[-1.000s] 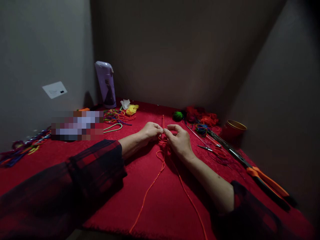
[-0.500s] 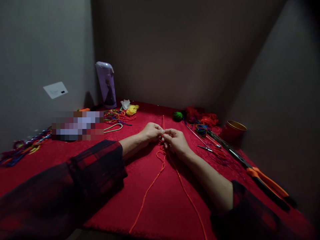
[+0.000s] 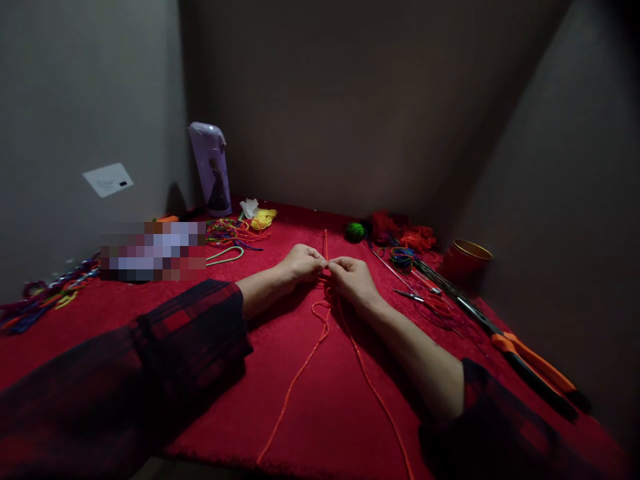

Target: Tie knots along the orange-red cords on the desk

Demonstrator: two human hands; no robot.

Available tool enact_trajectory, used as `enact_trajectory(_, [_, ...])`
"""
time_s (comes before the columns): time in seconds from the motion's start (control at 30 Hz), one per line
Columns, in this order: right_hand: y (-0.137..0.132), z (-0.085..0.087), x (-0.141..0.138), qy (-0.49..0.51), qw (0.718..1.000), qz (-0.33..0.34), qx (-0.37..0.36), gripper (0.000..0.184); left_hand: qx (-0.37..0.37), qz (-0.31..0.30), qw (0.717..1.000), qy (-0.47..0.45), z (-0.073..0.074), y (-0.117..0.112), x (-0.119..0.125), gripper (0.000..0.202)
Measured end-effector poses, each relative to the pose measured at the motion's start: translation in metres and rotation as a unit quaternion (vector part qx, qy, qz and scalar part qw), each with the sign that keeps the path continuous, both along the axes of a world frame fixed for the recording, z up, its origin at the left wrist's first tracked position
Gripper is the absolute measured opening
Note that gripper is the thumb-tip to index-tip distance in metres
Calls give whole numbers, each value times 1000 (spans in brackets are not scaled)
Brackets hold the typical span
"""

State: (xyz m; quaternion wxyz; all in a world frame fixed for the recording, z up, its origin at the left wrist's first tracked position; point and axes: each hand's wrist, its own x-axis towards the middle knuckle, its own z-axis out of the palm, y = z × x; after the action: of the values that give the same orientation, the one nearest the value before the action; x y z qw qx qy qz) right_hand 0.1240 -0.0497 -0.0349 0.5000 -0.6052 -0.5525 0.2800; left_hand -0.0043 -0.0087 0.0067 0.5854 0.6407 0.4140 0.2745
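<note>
On my feed, left hand (image 3: 301, 265) and right hand (image 3: 355, 283) meet — both pinching orange cord (image 3: 327, 247) over table (image 3: 225, 420) middle. Short straight length beyond grip; any knot hidden. Two long ends loose — I judge much work left.

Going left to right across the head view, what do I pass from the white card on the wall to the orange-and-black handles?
White card → purple container → yellow yarn → left hand → right hand → red cup → orange-and-black handles.
</note>
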Motion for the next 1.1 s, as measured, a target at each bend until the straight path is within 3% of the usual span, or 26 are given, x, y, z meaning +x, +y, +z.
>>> enact_trajectory(0.23, [1,2,0,-23,1000,-13,-9,27,84,0,994,67,-6,7,2,12])
enact_trajectory(0.3, [1,4,0,-41,999,-25,-14,25,145,8,986,84,-8,10,1,8])
enact_trajectory(0.47, [-2,12,-3,-104,993,-50,-28,21,341,-3,920,194,-11,9,-2,14])
enact_trajectory(0.73, [-3,16,-3,-161,984,-60,-48,24,363,12,906,218,-12,1,-1,20])
enact_trajectory(1.1, [1,11,0,-123,990,-23,-62,24,374,-14,890,260,-9,1,-3,23])
